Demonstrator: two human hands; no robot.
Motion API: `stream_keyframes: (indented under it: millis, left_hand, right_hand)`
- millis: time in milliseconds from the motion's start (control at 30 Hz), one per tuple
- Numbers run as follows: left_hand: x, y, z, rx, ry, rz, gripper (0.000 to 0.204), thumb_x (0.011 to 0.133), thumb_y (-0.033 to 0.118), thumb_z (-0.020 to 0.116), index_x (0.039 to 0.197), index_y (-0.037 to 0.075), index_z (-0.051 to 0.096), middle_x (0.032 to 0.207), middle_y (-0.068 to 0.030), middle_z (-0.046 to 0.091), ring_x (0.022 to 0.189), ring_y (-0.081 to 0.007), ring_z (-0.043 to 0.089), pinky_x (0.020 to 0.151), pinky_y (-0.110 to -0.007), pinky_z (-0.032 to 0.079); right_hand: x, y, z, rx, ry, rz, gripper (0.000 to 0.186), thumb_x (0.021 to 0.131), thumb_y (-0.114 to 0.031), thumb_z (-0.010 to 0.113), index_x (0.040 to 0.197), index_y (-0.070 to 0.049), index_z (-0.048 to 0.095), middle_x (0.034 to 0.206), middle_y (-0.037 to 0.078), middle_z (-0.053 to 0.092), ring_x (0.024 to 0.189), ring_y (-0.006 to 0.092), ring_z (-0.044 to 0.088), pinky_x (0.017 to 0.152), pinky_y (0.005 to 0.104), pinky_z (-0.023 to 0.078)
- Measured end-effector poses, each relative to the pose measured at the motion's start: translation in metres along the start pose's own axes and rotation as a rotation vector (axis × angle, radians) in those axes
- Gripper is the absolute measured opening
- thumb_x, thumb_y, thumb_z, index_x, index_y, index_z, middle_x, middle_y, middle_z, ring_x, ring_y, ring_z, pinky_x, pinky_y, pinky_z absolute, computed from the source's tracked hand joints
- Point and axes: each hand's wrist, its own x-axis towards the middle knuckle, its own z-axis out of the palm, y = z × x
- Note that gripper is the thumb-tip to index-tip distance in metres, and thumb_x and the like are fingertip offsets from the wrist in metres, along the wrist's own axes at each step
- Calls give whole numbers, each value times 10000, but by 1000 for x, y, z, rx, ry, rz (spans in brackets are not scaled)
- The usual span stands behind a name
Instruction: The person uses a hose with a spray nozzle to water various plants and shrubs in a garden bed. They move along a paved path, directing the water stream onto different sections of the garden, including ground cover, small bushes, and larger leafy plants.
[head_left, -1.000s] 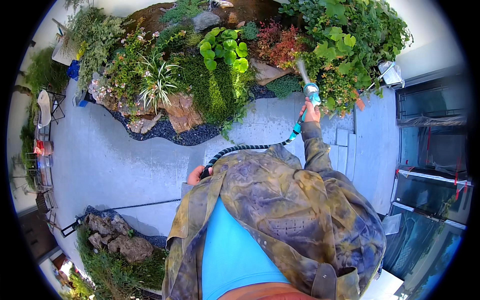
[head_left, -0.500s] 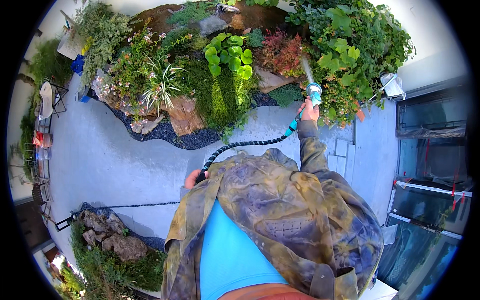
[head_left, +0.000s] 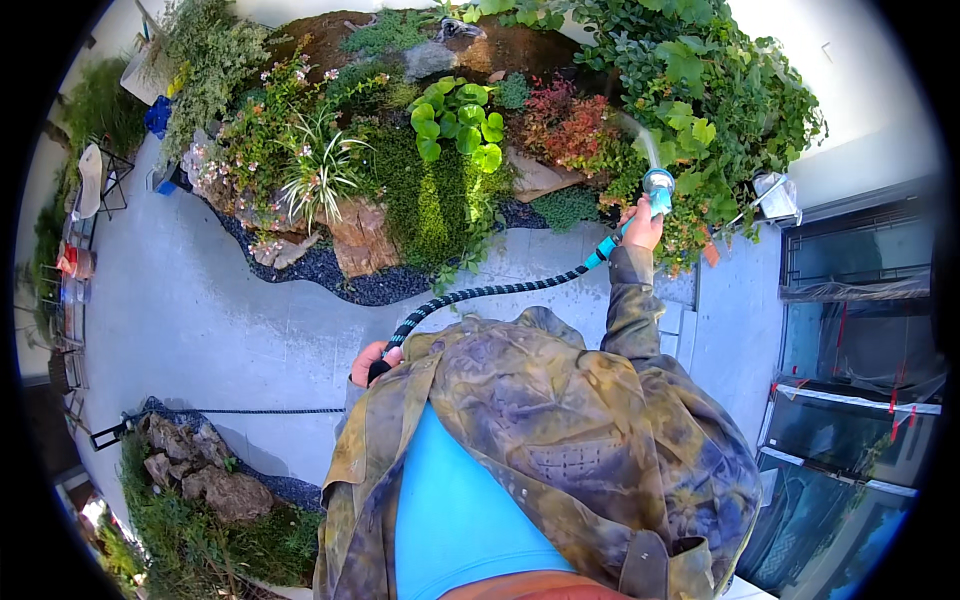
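My right hand (head_left: 643,228) grips a blue hose nozzle (head_left: 659,192), with my arm stretched forward over the edge of a planted bed. Water (head_left: 643,140) sprays from the nozzle's round head toward the red-leaved shrub (head_left: 575,125) and the green leaves beside it. From the nozzle a black-and-blue hose (head_left: 480,291) curves back to my left hand (head_left: 375,362), which is closed around it at my left side. The jacket partly hides that hand. Behind it, the hose (head_left: 265,411) trails left along the paving.
Rocks (head_left: 363,238) and dark gravel (head_left: 385,287) border the bed. A leafy climber (head_left: 690,70) grows at the back right. Behind me on the left lies a smaller rock bed (head_left: 225,492). Chairs (head_left: 92,180) stand far left; glass doors (head_left: 850,340) line the right.
My right hand and the nozzle have swung slightly right and a little nearer, with the spray curving more. My left hand has shifted a little left, still on the hose.
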Motion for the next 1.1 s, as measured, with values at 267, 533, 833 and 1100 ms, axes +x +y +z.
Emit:
stream_keyframes:
  millis: [267, 533, 833, 1100]
  left_hand:
    - [2, 9, 12, 222, -52, -67, 246, 863, 287, 666, 834, 43, 651, 730, 7, 604, 668, -75, 516, 612, -261, 421]
    - [-3, 8, 16, 390, -66, -139, 376, 857, 401, 633, 937, 34, 653, 820, -64, 647, 792, -143, 578, 747, -321, 460]
    - [-3, -2, 12, 314, -73, -161, 382, 854, 411, 636, 928, 36, 653, 837, -62, 647, 807, -133, 571, 759, -315, 453]
    - [-5, 7, 22, 308, -40, -164, 417, 853, 457, 615, 927, 48, 653, 809, -73, 641, 783, -147, 579, 739, -331, 458]
  right_hand:
    - [-5, 15, 8, -495, -32, -213, 253, 859, -268, 579, 906, -22, 547, 604, 39, 521, 439, 136, 486, 416, 296, 393]
    - [1, 30, 16, -762, -144, -194, 422, 794, -357, 609, 965, 28, 583, 847, 237, 640, 810, 397, 618, 735, 446, 462]
    - [-16, 8, 51, -851, -233, -257, 428, 791, -354, 612, 980, 28, 587, 824, 248, 635, 809, 405, 619, 725, 447, 467]
    - [-5, 14, 59, -745, -206, -257, 386, 811, -285, 622, 1039, 26, 593, 860, 213, 657, 815, 347, 645, 740, 416, 477]
